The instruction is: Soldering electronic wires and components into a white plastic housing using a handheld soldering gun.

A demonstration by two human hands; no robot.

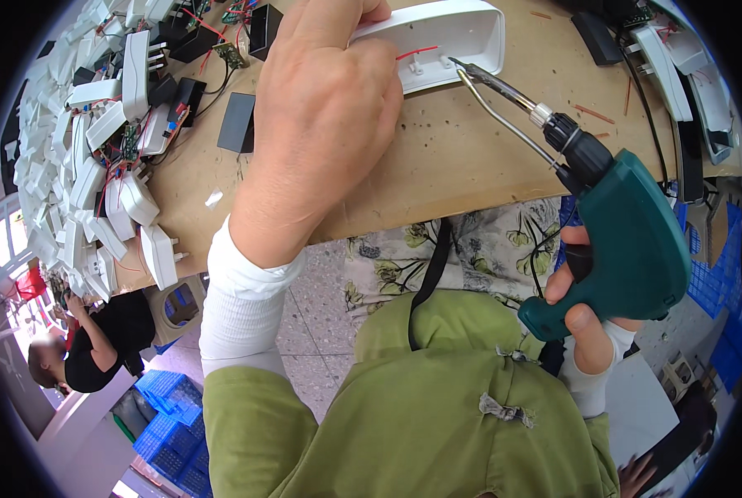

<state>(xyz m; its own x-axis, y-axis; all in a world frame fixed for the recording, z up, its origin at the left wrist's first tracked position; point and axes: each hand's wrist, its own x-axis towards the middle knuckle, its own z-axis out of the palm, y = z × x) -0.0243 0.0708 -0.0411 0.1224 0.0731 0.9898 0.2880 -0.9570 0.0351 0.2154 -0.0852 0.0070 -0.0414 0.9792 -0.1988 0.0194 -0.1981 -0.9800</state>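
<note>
Near the far edge of the view, my left hand (325, 108) is closed on a white plastic housing (475, 33) with its hollow side facing me. A short red wire (417, 53) and small metal contacts show inside it; my hand covers the housing's left part. My right hand (583, 307) grips the handle of a green soldering gun (637, 241), with fingers around its trigger. The gun's dark tip (462, 65) and the curved metal feed tube below it reach the housing's open side, close to a contact. Whether the tip touches the contact I cannot tell.
White plug housings (80, 183) lie heaped at left, with circuit boards and wires. A black box (236, 123) sits left of my wrist. More housings (666, 75) and a black cable are at right. Copper-coloured bits lie on the brown tabletop (437, 158). A person (97, 336) sits at far left.
</note>
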